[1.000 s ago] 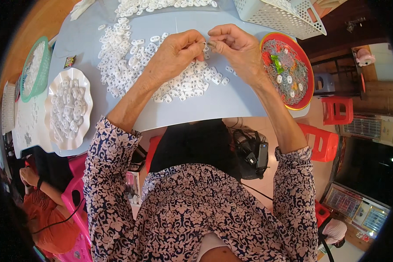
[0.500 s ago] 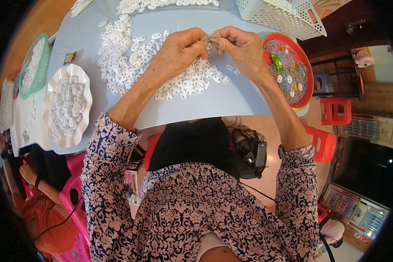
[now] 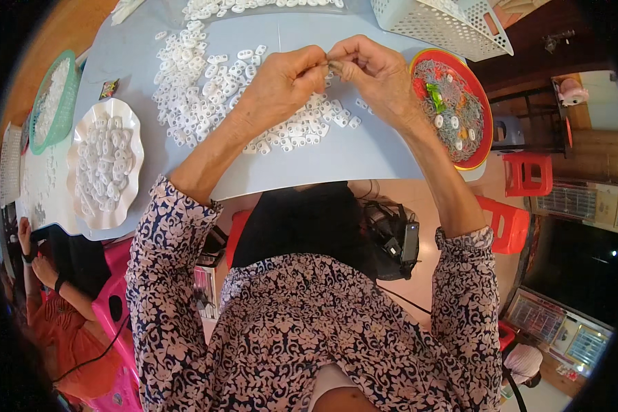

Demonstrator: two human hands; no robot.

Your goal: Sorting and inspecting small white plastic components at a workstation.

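My left hand (image 3: pixel 285 82) and my right hand (image 3: pixel 378 75) meet above the table, both closed in a pinch with fingertips touching or nearly so. What lies between their fingers is too small and covered to make out. Beneath and beside my left hand spreads a pile of small white plastic pieces (image 3: pixel 199 99), oval, with holes in them. A few more lie under the gap between my wrists. To the right of my right hand stands a round red tray (image 3: pixel 486 127) with a tangle of thin grey strands (image 3: pixel 463 137), a green wrapper (image 3: pixel 435 98) and several white pieces.
A scalloped white dish (image 3: pixel 136 165) full of white pieces is at the left of the grey-blue table (image 3: pixel 288 168). Beyond it stands a green basket (image 3: pixel 67 103). A white perforated basket (image 3: pixel 446 31) occupies the far right. Red stools (image 3: pixel 505 226) and a seated person (image 3: pixel 69 329) are nearby.
My right hand has turned and risen slightly, its fingers bending closer over the pinch. My left hand has barely moved. At the lower left, the other person's hand has shifted.
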